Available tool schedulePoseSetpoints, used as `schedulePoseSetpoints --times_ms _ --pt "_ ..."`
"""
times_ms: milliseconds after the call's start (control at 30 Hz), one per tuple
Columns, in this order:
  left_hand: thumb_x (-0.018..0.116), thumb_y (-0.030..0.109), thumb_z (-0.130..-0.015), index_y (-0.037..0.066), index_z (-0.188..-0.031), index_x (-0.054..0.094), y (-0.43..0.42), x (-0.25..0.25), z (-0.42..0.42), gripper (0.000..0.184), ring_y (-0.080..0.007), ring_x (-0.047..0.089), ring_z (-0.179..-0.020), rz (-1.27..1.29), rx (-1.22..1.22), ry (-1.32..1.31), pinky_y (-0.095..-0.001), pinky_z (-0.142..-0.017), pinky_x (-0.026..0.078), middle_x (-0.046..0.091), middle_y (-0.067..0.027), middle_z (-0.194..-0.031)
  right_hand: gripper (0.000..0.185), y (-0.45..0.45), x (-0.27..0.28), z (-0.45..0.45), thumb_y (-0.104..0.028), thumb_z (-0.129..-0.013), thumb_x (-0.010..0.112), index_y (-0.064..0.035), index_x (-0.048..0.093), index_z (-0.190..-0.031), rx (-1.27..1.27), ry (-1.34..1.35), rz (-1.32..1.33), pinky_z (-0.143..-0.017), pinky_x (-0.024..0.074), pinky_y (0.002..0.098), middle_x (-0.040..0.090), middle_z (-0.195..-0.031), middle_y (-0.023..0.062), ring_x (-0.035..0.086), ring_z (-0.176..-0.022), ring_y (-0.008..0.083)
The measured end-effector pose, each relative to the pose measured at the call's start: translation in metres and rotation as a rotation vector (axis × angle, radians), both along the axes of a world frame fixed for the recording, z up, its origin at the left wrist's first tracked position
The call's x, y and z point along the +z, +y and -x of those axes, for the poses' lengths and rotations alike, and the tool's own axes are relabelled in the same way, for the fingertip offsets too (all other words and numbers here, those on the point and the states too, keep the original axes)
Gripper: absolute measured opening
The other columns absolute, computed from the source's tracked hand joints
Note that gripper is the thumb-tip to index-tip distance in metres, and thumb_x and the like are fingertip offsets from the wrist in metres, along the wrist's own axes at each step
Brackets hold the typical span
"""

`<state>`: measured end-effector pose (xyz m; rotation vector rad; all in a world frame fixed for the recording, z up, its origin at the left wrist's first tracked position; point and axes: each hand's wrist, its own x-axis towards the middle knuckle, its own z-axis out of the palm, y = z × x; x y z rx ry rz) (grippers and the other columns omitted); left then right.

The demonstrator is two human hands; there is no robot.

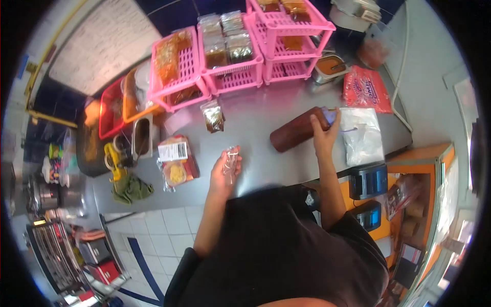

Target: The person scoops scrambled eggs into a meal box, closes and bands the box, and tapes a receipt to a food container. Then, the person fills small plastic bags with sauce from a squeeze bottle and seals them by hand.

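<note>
My left hand [220,176] is closed around a small, clear, crinkled plastic bag [231,162] near the front edge of the steel counter. To the right, my right hand [324,137] grips a dark reddish-brown bottle [296,131] near its bluish-purple top. The bottle is tilted, with its broad base toward the middle of the counter; whether the base touches the surface I cannot tell. Beyond my left hand lies a silvery packet [213,115] with brown contents. A labelled food package [178,161] sits to the left of that hand.
Pink racks [232,69] with several filled packets stand along the back. At the right are a steel container [327,69] of orange sauce, a red printed bag [365,88] and white plastic bags [362,135]. A yellow tape dispenser [115,161] and green cloth [132,189] lie left.
</note>
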<state>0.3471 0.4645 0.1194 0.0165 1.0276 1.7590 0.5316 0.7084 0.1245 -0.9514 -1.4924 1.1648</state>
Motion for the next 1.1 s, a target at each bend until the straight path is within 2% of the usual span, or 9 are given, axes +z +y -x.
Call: schedulePoseSetpoints --times_ms 67,133,267,367,500,633,867,933,1100 --pt "0.047 0.045 -0.102 0.003 -0.131 0.060 -0.004 -0.003 0.002 0.052 -0.0128 0.058 -0.080 -0.002 0.013 0.004 -0.0290 -0.071 0.043 0.067 -0.0017 -0.094 0.083 0.003 0.008 0.001 -0.021 -0.084 0.081 0.0009 0.034 -0.149 -0.044 -0.021 -0.066 -0.102 0.0439 0.0357 0.053 -0.132 0.0166 0.053 -0.118 0.0248" --pt "0.048 0.046 -0.102 0.002 -0.131 0.059 -0.008 -0.002 -0.001 0.053 -0.0127 0.058 -0.081 -0.016 -0.006 -0.010 -0.0287 -0.071 0.043 0.066 -0.0024 -0.095 0.082 -0.012 0.019 -0.004 -0.019 -0.085 0.080 0.0009 0.033 -0.149 0.038 -0.150 -0.065 -0.103 0.0431 0.0344 0.052 -0.133 0.0174 0.052 -0.120 0.0239" --pt "0.050 0.042 -0.103 0.003 -0.126 0.062 0.007 0.009 0.003 0.047 -0.0123 0.056 -0.079 -0.081 -0.003 -0.023 -0.0278 -0.070 0.042 0.066 -0.0034 -0.096 0.081 0.015 0.009 0.002 -0.017 -0.085 0.079 0.0000 0.033 -0.149 -0.034 0.093 0.068 -0.105 0.0407 0.0339 0.051 -0.135 0.0175 0.051 -0.122 0.0247" --pt "0.049 0.041 -0.103 0.003 -0.128 0.061 0.002 0.007 -0.002 0.047 -0.0126 0.056 -0.080 -0.083 0.009 -0.037 -0.0277 -0.071 0.042 0.066 -0.0040 -0.097 0.085 -0.024 0.035 0.008 -0.019 -0.085 0.081 -0.0002 0.030 -0.150 0.144 -0.315 -0.080 -0.096 0.0506 0.0350 0.057 -0.134 0.0197 0.060 -0.117 0.0235" --pt "0.046 0.046 -0.103 0.002 -0.134 0.057 0.010 0.006 0.010 0.055 -0.0133 0.061 -0.084 -0.081 -0.056 0.008 -0.0290 -0.076 0.048 0.067 -0.0034 -0.099 0.086 -0.017 0.041 0.011 -0.018 -0.081 0.084 -0.0054 0.033 -0.150 0.046 0.039 -0.052 -0.093 0.0518 0.0371 0.062 -0.126 0.0219 0.063 -0.115 0.0254" --pt "0.046 0.046 -0.102 0.002 -0.134 0.057 0.000 0.006 0.006 0.055 -0.0132 0.059 -0.083 -0.062 -0.058 -0.004 -0.0281 -0.075 0.046 0.065 -0.0036 -0.100 0.087 -0.024 0.030 0.010 -0.019 -0.076 0.087 -0.0045 0.039 -0.147 0.126 -0.389 -0.406 -0.092 0.0518 0.0418 0.061 -0.124 0.0238 0.064 -0.111 0.0341" --pt "0.048 0.046 -0.101 0.000 -0.134 0.055 0.002 0.009 0.009 0.058 -0.0143 0.057 -0.081 -0.108 0.011 -0.015 -0.0286 -0.070 0.041 0.065 -0.0049 -0.100 0.088 -0.021 0.030 0.008 -0.026 -0.074 0.089 -0.0073 0.043 -0.146 0.027 -0.284 -0.530 -0.087 0.0542 0.0408 0.062 -0.122 0.0213 0.066 -0.106 0.0335" --pt "0.052 0.038 -0.101 0.002 -0.128 0.060 0.005 0.008 0.010 0.045 -0.0131 0.058 -0.081 -0.184 -0.001 -0.058 -0.0276 -0.070 0.044 0.066 -0.0087 -0.115 0.090 -0.024 0.022 0.008 -0.025 -0.071 0.090 -0.0111 0.043 -0.146 0.143 -0.513 -0.639 -0.085 0.0557 0.0415 0.061 -0.124 0.0203 0.066 -0.105 0.0361" --pt "0.052 0.039 -0.101 0.003 -0.128 0.060 0.001 0.003 0.011 0.046 -0.0127 0.055 -0.078 -0.193 -0.038 -0.060 -0.0275 -0.070 0.044 0.065 -0.0077 -0.113 0.093 -0.041 0.028 -0.005 -0.030 -0.068 0.091 -0.0170 0.044 -0.146 0.224 -0.622 -0.694 -0.083 0.0573 0.0436 0.056 -0.136 0.0222 0.065 -0.109 0.0397"
